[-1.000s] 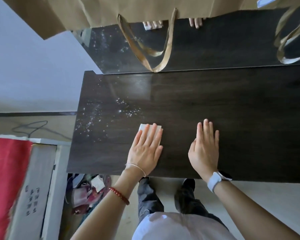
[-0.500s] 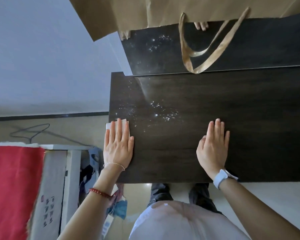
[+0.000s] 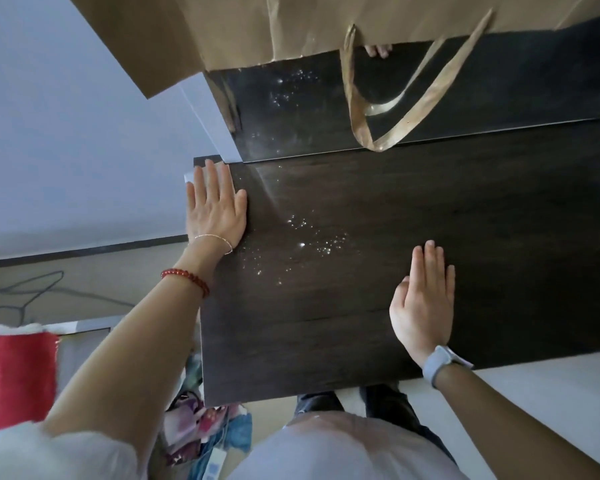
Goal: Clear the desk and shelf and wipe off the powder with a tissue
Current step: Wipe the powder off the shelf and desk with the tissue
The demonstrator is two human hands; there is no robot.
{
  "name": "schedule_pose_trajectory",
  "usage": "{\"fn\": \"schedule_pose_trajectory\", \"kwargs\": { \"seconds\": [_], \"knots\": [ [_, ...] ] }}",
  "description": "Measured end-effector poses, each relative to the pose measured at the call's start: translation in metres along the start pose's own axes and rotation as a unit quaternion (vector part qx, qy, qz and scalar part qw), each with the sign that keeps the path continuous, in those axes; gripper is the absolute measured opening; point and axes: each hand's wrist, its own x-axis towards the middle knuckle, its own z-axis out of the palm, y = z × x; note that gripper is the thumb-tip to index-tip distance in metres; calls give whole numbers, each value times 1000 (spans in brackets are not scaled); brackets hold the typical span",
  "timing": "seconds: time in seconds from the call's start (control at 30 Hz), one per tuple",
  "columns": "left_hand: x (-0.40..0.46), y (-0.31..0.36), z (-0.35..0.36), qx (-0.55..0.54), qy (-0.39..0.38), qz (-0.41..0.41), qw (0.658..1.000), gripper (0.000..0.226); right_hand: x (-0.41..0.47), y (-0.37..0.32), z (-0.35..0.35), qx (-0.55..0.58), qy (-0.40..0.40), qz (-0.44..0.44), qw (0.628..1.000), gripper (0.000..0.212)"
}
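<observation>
The left hand [image 3: 215,209] lies flat, palm down, fingers straight and close together, with the arm stretched far forward and to the left; a thin chain and a red bead bracelet circle that wrist. The right hand [image 3: 423,299] also rests flat, palm down, fingers together, thumb slightly apart, a pale-strapped watch on its wrist.

It looks like a room in a home: my dark wooden desk [image 3: 430,209] by a plain wall [image 3: 66,133], paper bag [image 3: 291,26] above, clutter [image 3: 205,431] on the floor.
</observation>
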Motion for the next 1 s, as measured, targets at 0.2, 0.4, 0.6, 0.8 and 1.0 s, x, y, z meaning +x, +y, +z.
{"fn": "schedule_pose_trajectory", "kwargs": {
  "seconds": [0.2,0.4,0.6,0.8,1.0],
  "knots": [
    [3,44,4,-63,28,-53,996,64,2,-2,-1,-7,-4,2,1000,54],
    [-2,86,14,-80,6,-70,994,68,1,1,-1,-4,-2,-2,1000,49],
    [2,110,14,-70,-13,-96,993,74,2,0,-1,2,-4,6,1000,53],
    [-8,138,26,-21,-29,14,999,72,1,1,0,5,-6,6,1000,52],
    [-11,121,18,42,-70,194,977,59,2,0,-2,10,-8,5,1000,54]
  ]
}}
